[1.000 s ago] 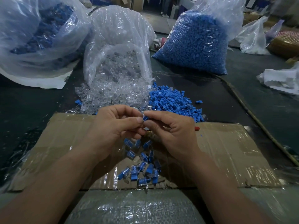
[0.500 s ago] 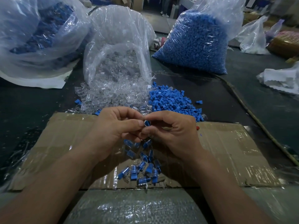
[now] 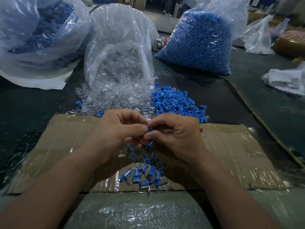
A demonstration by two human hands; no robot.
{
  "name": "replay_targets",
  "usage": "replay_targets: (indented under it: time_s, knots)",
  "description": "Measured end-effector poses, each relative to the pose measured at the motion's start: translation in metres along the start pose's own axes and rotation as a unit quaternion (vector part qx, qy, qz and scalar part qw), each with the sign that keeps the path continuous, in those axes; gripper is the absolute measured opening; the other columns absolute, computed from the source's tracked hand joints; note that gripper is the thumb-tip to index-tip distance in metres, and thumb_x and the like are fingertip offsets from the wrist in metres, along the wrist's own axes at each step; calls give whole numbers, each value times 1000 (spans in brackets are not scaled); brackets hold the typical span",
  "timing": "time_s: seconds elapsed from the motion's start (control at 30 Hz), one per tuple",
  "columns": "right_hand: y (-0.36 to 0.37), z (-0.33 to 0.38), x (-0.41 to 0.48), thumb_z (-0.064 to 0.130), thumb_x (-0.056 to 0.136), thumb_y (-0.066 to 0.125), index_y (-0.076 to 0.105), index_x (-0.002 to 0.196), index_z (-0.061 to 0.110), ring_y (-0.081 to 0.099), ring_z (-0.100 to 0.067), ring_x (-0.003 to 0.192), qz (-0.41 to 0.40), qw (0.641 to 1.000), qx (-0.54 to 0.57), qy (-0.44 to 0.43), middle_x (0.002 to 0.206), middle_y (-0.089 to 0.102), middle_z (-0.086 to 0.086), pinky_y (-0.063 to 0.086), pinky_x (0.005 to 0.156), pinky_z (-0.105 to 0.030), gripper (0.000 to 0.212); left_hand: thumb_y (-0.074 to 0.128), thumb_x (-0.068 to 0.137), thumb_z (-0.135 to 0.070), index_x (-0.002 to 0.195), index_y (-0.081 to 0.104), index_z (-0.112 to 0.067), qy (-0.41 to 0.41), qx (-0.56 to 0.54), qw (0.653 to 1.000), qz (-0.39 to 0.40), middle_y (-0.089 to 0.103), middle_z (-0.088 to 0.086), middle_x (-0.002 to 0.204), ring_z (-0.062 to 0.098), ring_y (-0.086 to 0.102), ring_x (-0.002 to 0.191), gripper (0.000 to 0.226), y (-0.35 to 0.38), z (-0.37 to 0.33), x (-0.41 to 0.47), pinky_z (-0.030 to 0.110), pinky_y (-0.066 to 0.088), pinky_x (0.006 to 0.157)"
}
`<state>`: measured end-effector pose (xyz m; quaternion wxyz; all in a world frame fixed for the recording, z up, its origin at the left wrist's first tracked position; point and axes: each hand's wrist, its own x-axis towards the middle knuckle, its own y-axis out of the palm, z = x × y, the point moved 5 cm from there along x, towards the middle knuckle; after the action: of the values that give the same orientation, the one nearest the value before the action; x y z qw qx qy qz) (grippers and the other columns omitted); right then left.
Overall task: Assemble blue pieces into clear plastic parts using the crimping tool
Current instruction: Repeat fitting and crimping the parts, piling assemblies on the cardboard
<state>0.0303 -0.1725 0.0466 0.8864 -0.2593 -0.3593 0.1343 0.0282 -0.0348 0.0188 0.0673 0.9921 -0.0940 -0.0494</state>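
Observation:
My left hand (image 3: 118, 131) and my right hand (image 3: 175, 134) meet above the cardboard sheet (image 3: 239, 154), and both pinch one small blue piece (image 3: 150, 128) between thumbs and fingertips. Whether a clear part surrounds it is hidden by the fingers. Under the hands lies a heap of assembled blue-and-clear pieces (image 3: 145, 172). Behind the hands are a loose pile of clear plastic parts (image 3: 112, 98) and a loose pile of blue pieces (image 3: 175, 103). A red tip (image 3: 201, 129) shows behind my right hand; no crimping tool is recognisable.
An open bag of clear parts (image 3: 118, 47) stands behind the piles. A full bag of blue pieces (image 3: 198, 42) stands at the back right, another large bag (image 3: 36, 33) at the back left. Crumpled plastic (image 3: 287, 80) lies at the right. A woven sack (image 3: 140, 210) lies nearest me.
The hands stay together in the same place. The blue piece between the fingertips has turned, its round end showing half a second ago and its side now.

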Motion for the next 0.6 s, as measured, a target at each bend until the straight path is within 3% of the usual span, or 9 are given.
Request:
replay_targets:
  time_s: [0.13, 0.27, 0.47, 0.6]
  knots:
    - [2, 0, 1, 11, 65, 77, 70, 86, 2, 62, -5, 75, 4, 1000, 0, -9, 78, 70, -5, 49, 68, -8, 24, 67, 55, -9, 60, 67, -11, 8, 9, 1000, -1, 65, 10, 57, 17, 62, 48, 5, -1, -1, 0, 20, 50, 44]
    - [-2, 0, 1, 13, 66, 76, 70, 90, 3, 65, -11, 75, 10, 1000, 19, -6, 80, 71, -6, 54, 68, -18, 27, 66, 55, -9, 66, 62, -4, 12, 3, 1000, -13, 64, 11, 55, 17, 62, 46, 13, -1, 2, 2, 20, 49, 43]
    - [-2, 2, 1, 12, 67, 75, 69, 88, 2, 66, -11, 72, 24, 999, 25, -4, 79, 71, -6, 55, 66, -23, 24, 68, 54, -12, 60, 67, -11, 12, 4, 1000, -4, 65, 12, 56, 18, 62, 47, 7, 1, 3, 3, 21, 49, 43]
    - [-2, 3, 2, 12, 68, 75, 70, 88, 3, 66, -11, 71, 26, 1000, 16, -2, 79, 71, -6, 56, 65, -27, 23, 67, 55, -10, 67, 63, -5, 14, 8, 1000, -9, 65, 11, 55, 17, 61, 46, 14, 1, 4, 3, 20, 49, 43]
